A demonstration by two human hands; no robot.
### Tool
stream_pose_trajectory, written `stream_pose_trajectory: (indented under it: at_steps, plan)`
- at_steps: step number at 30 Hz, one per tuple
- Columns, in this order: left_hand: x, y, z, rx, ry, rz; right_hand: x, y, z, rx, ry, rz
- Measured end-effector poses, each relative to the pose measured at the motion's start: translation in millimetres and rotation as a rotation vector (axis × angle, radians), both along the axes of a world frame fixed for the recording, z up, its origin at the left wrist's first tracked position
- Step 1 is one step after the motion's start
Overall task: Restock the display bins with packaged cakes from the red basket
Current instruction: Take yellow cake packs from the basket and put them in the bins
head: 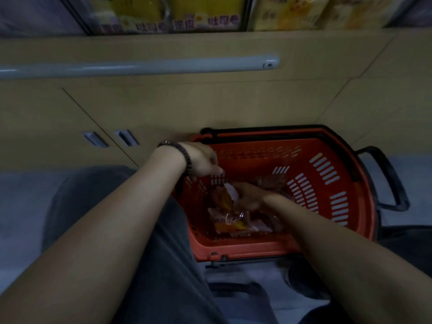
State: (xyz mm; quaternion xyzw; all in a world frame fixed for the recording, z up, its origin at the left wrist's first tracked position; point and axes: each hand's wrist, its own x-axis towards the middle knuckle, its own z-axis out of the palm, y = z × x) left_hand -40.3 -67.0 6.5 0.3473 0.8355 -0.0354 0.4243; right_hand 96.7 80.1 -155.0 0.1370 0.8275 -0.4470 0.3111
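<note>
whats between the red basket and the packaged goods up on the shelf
In the head view, only beige cabinet front with a grey rail across it lies between the basket and the shelf packages.

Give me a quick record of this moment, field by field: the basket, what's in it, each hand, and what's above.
basket: red basket on the floor, against the cabinet front, black handles
contents: a few packaged cakes on the basket bottom, much of it bare
left hand: at the basket's far left rim, beaded bracelet on the wrist
right hand: down inside, on the cakes; grip blurred, cannot tell
above: display bins holding yellow packs
cabinet: beige doors, closed
</note>
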Motion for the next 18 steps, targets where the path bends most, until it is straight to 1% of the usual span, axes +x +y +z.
stream_pose_trajectory:
  at_steps: [2,5,7,10,13,15,18]
  plan:
    - [-1,-21,-12,0.126,-0.061,0.121,9,12,21,-0.074,0.019,-0.038]
    - [5,-64,-32,0.328,-0.163,0.351,22,20,46,-0.122,0.099,-0.120]
    - [12,-84,-44,0.454,-0.143,0.463,35,22,56,-0.169,0.155,-0.222]
    - [29,-88,-49,0.600,-0.083,0.549,49,22,72,-0.232,0.225,-0.314]
    - [52,-82,-39,0.648,-0.098,0.533,51,21,99,-0.231,0.309,-0.362]
    - [65,-78,-27,0.679,-0.193,0.517,51,19,119,-0.296,0.378,-0.420]
    - [79,-70,-6,0.766,-0.430,0.577,54,17,150,-0.377,0.498,-0.458]
